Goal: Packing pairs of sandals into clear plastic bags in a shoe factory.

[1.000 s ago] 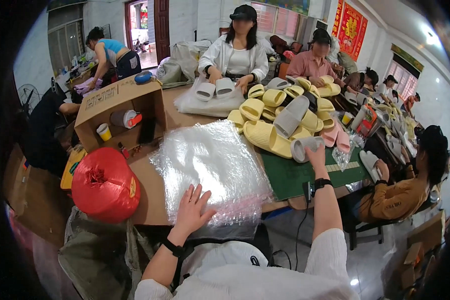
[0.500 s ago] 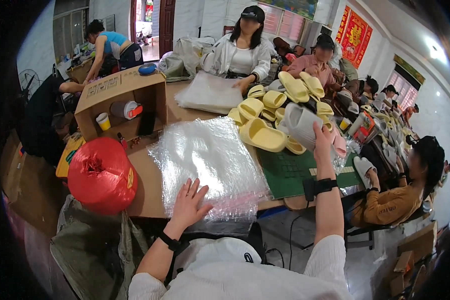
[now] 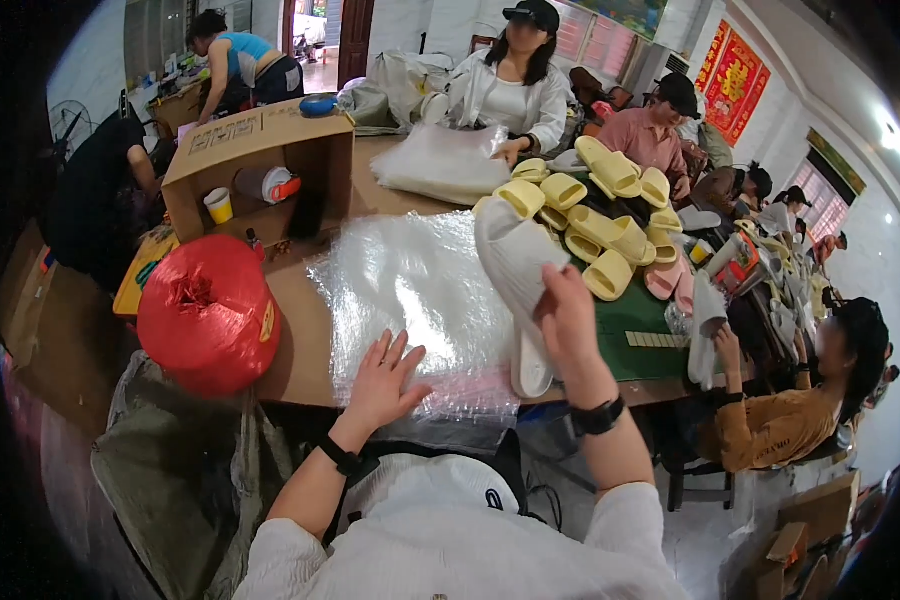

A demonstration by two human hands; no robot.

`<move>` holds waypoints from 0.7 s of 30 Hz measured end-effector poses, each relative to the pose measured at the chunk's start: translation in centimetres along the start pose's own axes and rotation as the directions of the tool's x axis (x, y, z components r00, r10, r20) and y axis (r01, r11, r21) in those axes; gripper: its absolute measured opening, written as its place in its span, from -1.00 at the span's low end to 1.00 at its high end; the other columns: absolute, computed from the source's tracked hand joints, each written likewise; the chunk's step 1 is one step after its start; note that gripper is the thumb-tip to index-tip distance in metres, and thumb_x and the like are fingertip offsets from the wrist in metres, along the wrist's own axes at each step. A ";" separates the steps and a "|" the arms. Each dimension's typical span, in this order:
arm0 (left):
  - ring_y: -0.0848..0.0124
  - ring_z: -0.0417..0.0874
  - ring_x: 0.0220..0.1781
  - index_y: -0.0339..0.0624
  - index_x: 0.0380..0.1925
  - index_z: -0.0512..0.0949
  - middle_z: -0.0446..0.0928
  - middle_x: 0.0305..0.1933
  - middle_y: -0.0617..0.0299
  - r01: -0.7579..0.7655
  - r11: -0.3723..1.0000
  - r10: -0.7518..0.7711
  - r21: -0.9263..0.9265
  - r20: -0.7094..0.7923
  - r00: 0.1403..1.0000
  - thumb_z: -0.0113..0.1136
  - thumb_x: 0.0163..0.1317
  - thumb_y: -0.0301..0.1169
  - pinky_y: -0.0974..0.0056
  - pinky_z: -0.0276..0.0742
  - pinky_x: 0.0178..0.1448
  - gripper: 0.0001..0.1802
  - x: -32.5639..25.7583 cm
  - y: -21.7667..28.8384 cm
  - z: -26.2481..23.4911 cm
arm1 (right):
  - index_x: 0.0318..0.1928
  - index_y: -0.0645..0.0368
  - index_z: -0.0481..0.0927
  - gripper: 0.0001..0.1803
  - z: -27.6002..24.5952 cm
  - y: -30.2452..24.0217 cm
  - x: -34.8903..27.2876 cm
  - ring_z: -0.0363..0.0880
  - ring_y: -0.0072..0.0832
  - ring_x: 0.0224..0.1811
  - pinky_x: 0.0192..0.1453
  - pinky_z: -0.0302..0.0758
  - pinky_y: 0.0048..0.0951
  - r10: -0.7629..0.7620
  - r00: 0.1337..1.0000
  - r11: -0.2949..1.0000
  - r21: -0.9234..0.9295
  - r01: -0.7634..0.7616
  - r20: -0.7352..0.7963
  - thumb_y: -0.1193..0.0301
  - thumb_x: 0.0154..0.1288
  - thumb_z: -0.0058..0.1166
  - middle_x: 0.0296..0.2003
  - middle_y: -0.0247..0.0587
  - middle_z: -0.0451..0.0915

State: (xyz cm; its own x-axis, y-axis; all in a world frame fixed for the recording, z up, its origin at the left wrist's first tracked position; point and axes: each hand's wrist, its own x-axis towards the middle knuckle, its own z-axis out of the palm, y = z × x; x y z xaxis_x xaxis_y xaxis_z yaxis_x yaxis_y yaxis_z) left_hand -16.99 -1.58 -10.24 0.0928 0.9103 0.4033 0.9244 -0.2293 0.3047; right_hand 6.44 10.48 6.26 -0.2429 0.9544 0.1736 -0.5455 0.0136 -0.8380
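Observation:
My right hand (image 3: 567,318) is wrapped around a pale grey slipper (image 3: 515,255), which hangs upright over the right edge of the plastic bags. Whether a second slipper is tucked against it I cannot tell. With fingers spread, my left hand (image 3: 384,377) lies flat on the near part of a stack of clear plastic bags (image 3: 400,270). A pinkish strip runs along the bags' near edge. Beyond my right hand a heap of yellow slippers (image 3: 610,235) rests on the table, with pink slippers (image 3: 667,282) at its right side.
A big red roll of twine (image 3: 210,315) stands at the left, in front of an open cardboard box (image 3: 260,130) holding a cup and a bottle. A green mat (image 3: 630,340) lies to the right. Across the table a person touches more bags (image 3: 440,165); another at right holds a slipper (image 3: 706,330).
My right hand has brought the grey slipper from the heap leftward and nearer, turning it upright. My left hand stays on the bags. The person at right has lifted a slipper.

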 end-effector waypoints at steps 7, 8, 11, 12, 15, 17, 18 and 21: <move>-0.10 0.09 0.53 -0.01 0.30 0.41 0.19 0.48 -0.05 -0.014 0.999 0.014 -0.049 -0.005 1.000 0.18 0.22 0.04 -0.10 -0.01 0.55 -0.32 0.1 0.4 -0.1 | 0.04 0.33 0.40 -0.75 3.1 11.1 -1.5 0.54 -0.57 -0.22 -0.14 0.51 -0.59 0.134 0.990 0.987 0.094 -0.130 -0.036 0.46 0.45 0.01 -0.19 -0.28 0.53; -0.10 0.09 0.53 -0.03 0.29 0.42 0.19 0.48 -0.05 -0.018 1.000 0.018 -0.022 -0.001 1.000 0.20 0.20 0.01 -0.10 0.00 0.55 -0.31 0.1 0.3 0.1 | 0.07 0.34 0.38 -0.72 3.6 12.1 -1.7 0.55 -0.53 -0.16 -0.06 0.54 -0.55 0.111 0.994 0.991 0.081 -0.109 -0.016 0.47 0.45 0.01 -0.14 -0.22 0.53; -0.10 0.08 0.53 -0.10 0.27 0.42 0.19 0.48 -0.07 -0.006 1.000 0.006 -0.013 0.003 1.000 0.23 0.12 -0.06 -0.10 0.00 0.55 -0.28 0.1 0.4 0.2 | 0.12 0.39 0.37 -0.66 2.6 13.7 -2.5 0.56 -0.44 0.00 0.13 0.55 -0.45 0.173 0.984 0.985 0.005 -0.174 0.040 0.47 0.44 0.03 0.02 -0.09 0.51; -0.10 0.09 0.53 -0.13 0.25 0.44 0.19 0.48 -0.08 -0.012 0.999 0.012 -0.031 0.000 1.000 0.23 0.10 -0.06 -0.10 0.01 0.55 -0.29 0.2 0.4 0.1 | 0.11 0.39 0.39 -0.65 1.8 13.8 -2.8 0.56 -0.45 -0.01 0.12 0.55 -0.45 0.216 0.975 0.967 -0.150 -0.206 0.052 0.46 0.42 0.05 0.02 -0.10 0.51; -0.10 0.10 0.53 -0.19 0.19 0.48 0.20 0.47 -0.09 -0.003 1.000 0.003 -0.023 -0.008 1.000 0.23 0.08 -0.06 -0.10 0.02 0.55 -0.31 0.0 0.0 0.1 | 0.09 0.40 0.44 -0.60 0.1 12.0 -3.5 0.55 -0.52 -0.03 0.02 0.56 -0.48 0.281 0.954 0.888 -0.405 -0.218 0.102 0.39 0.37 0.14 0.03 -0.12 0.51; -0.10 0.10 0.52 -0.21 0.15 0.50 0.21 0.47 -0.09 0.006 1.000 -0.006 0.002 -0.008 1.000 0.22 0.07 -0.06 -0.09 0.03 0.55 -0.33 -0.1 -0.1 0.2 | 0.04 0.36 0.46 -0.58 -1.7 10.7 -3.8 0.54 -0.37 -0.13 -0.04 0.51 -0.38 -0.041 0.992 0.627 -0.770 0.119 0.119 0.34 0.29 0.22 -0.13 -0.12 0.53; -0.10 0.11 0.52 -0.22 0.12 0.52 0.21 0.46 -0.10 0.003 1.000 -0.003 -0.006 -0.015 1.000 0.22 0.07 -0.07 -0.09 0.03 0.55 -0.35 -0.2 -0.2 0.2 | 0.04 0.36 0.46 -0.58 -2.9 10.5 -3.8 0.54 -0.37 -0.13 -0.04 0.51 -0.38 -0.029 0.992 0.622 -0.774 0.116 0.125 0.34 0.29 0.22 -0.13 -0.12 0.53; -0.11 0.11 0.52 -0.24 0.10 0.54 0.22 0.46 -0.11 -0.005 1.000 0.004 -0.025 -0.038 0.999 0.21 0.06 -0.08 -0.10 0.04 0.55 -0.37 -0.1 0.0 0.0 | 0.00 0.33 0.50 -0.54 -6.6 11.2 -2.6 0.52 -0.16 -0.18 -0.07 0.48 -0.21 -0.376 0.907 0.145 -0.955 0.258 0.188 0.29 0.20 0.28 -0.22 0.00 0.50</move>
State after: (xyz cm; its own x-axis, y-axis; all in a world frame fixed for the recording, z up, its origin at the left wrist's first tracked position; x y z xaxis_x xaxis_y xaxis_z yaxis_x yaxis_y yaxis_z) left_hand -16.99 -1.63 -10.28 0.0822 0.8955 0.4374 0.9145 -0.2423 0.3241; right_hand 6.26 10.10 -6.97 -0.1656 0.8048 0.5700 0.6243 0.5330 -0.5711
